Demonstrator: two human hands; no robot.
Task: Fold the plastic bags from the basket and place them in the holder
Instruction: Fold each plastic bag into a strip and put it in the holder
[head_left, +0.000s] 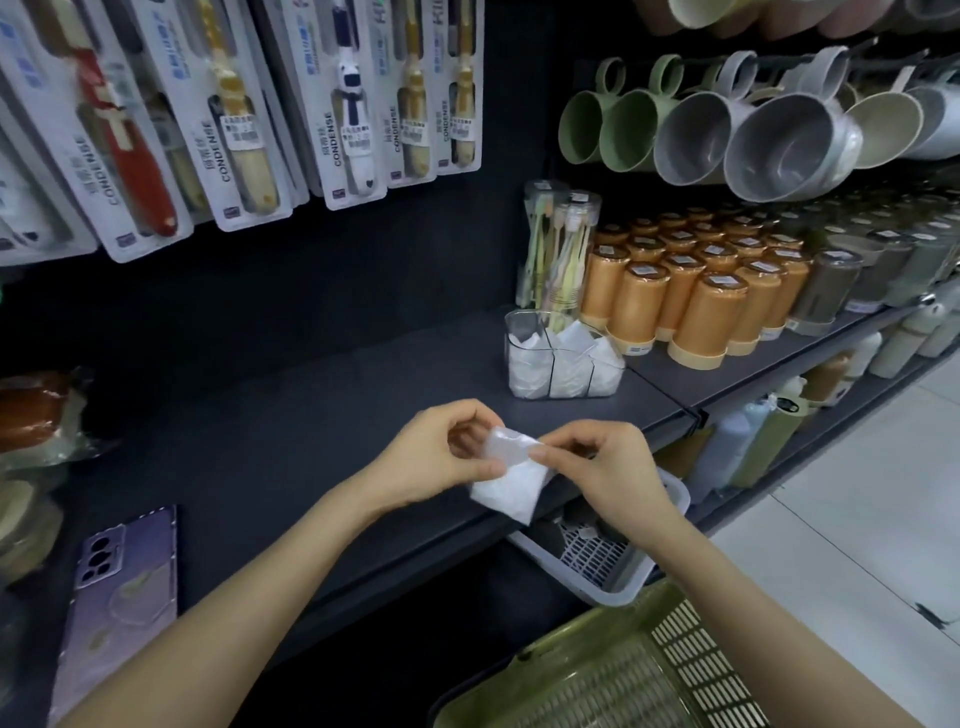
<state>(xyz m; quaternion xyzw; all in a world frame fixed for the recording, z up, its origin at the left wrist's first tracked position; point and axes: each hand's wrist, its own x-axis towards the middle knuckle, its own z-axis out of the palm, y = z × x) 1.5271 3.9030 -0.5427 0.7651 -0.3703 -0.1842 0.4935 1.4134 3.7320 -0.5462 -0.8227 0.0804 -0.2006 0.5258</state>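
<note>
1. Both hands are grasping the plastic bag (511, 478). The left hand (441, 457) pinches its top corner. The right hand (608, 467) pinches the same end from the other side.
2. The bag is in the air, just above the front edge of the dark shelf (311, 415). It looks partly folded into a small flat shape.
3. To fold well, I think the hands should press each fold flat and keep the edges lined up. Then it will fit in a slot.
4. The clear holder (511, 338) stands farther back on the shelf. Its slots already hold folded bags, so room looks tight.
5. Orange cups (706, 317) stand right beside the holder and a toothbrush tube (558, 249) just behind it. A reaching hand could bump them.
6. The white basket (613, 592) sits below the right hand. A green basket (691, 660) is closer still.
7. A phone (124, 577) lies far to the left.
</note>
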